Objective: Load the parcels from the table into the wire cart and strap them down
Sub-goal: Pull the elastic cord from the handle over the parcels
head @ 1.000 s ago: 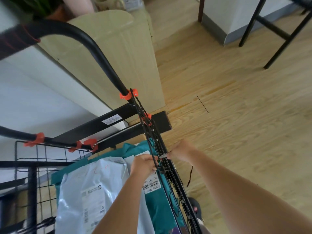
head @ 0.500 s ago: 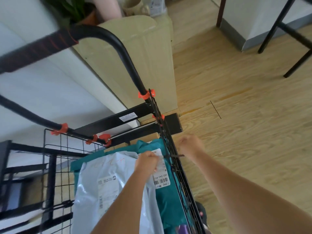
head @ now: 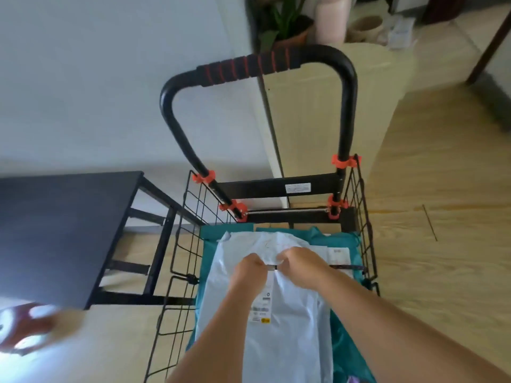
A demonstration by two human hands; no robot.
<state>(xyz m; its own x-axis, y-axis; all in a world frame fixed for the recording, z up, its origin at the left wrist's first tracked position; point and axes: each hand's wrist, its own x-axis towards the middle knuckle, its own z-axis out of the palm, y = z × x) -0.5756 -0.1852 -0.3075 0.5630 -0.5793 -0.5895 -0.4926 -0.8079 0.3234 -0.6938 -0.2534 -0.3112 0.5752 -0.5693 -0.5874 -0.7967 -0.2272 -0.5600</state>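
Note:
The black wire cart [head: 190, 244] stands in front of me, its handle [head: 249, 66] wrapped in black and red foam. Inside it a pale grey mailer [head: 290, 322] lies on top of a teal parcel [head: 340, 239]. A thin dark strap [head: 343, 267] runs from the cart's right wall across the mailer. My left hand [head: 250, 268] and my right hand [head: 297, 262] sit close together over the middle of the mailer, and each pinches the strap where a short piece of it [head: 273, 267] shows between them.
A dark table [head: 60, 230] stands to the left of the cart. Behind the cart is a light wooden cabinet [head: 326, 128] with a potted plant [head: 284, 26] and a pink bottle [head: 330, 20] on top. Wooden floor [head: 442, 217] spreads out to the right.
My view has swung left, so the cart now sits in the centre. Both hands have moved from the cart's right wall to the middle of the mailer, drawing the strap across.

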